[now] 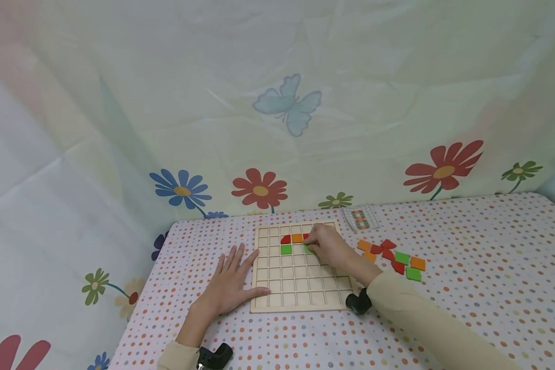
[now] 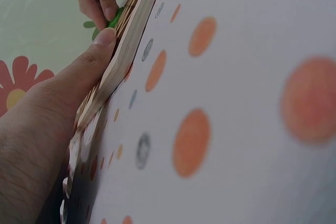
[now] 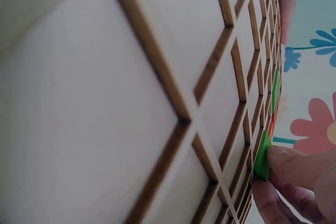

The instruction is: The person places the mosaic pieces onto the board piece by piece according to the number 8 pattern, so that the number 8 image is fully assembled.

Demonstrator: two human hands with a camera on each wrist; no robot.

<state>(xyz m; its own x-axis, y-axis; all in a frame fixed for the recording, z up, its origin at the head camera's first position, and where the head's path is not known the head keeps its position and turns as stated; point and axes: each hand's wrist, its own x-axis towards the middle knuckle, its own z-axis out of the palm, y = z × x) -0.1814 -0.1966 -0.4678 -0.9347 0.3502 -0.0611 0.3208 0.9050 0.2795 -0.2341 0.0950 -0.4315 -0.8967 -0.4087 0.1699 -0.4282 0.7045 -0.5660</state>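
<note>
A wooden grid board lies on the dotted cloth. My left hand rests at its left edge, fingers spread and the thumb over the lower left frame. With thumb and fingers, my right hand pinches a green square tile at a cell in the upper part of the grid. Left of that hand, a red rounded tile and an orange square tile sit in one row, with another green tile just below. Another red tile is partly hidden by the right hand.
Right of the board lies a loose group of orange, red and green tiles, among them an orange tile and a red tile. A small pattern card lies behind the board's right corner. A flowered curtain hangs behind the table.
</note>
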